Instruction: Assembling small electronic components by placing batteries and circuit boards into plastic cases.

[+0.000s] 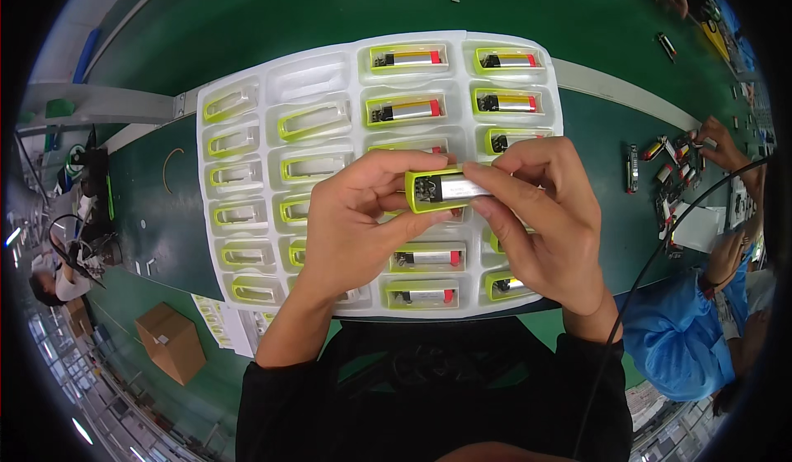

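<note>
Above the tray, my left hand (346,223) holds a yellow-green plastic case (412,202) between thumb and fingers. Inside it lies a silver battery cell (464,187) with a black end and a small circuit part at the left. My right hand (549,227) has thumb and fingers closed on the right end of the cell and case, hiding that end. Below both hands is a white moulded tray (309,80). Its left columns carry green-rimmed cases without cells, such as one case (231,105). Cases in its right columns hold silver cells with red ends, like this cell (408,111).
The tray rests on a green bench (148,190). At right, a co-worker's hand (719,144) is among loose battery cells (676,165), and a blue sleeve (685,338) reaches in. A black cable (660,256) crosses there. A cardboard box (171,342) stands at lower left.
</note>
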`<action>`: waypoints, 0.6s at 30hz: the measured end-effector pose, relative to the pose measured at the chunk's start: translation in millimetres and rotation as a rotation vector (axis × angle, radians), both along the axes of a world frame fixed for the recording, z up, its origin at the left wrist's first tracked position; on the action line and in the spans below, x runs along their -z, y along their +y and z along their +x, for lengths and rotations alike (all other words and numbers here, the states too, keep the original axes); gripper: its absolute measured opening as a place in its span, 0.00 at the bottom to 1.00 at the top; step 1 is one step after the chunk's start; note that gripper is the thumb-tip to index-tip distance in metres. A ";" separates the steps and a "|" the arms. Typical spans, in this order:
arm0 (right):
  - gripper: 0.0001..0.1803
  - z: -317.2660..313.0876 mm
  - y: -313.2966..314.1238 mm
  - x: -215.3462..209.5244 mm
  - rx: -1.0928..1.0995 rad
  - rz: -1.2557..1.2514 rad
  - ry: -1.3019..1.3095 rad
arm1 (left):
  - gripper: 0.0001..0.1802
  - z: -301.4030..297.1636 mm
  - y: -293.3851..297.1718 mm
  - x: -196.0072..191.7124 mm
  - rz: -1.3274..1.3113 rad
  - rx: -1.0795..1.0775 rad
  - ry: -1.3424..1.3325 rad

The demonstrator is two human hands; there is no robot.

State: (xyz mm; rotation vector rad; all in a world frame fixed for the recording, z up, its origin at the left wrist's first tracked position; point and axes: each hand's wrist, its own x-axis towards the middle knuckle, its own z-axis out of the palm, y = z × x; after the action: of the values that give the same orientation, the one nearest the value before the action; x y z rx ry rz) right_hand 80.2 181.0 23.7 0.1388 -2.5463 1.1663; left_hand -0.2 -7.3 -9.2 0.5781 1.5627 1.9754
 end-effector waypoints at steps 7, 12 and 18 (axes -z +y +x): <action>0.22 0.5 0.3 7.5 -0.009 0.086 0.086 | 0.24 1.4 2.6 -1.9 -0.059 -0.019 0.001; 0.20 -1.7 3.2 11.0 -0.002 -0.012 0.090 | 0.25 -0.5 3.4 -1.2 -0.044 -0.032 0.040; 0.19 2.7 8.6 6.0 0.008 -0.033 0.038 | 0.25 -3.9 1.9 -2.6 -0.031 -0.036 0.053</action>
State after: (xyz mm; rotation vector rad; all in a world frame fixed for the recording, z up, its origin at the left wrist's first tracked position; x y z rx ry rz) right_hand 82.8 189.6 17.7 0.1411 -2.4919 1.1902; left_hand -4.1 -5.4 -6.6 0.5987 1.6435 1.9737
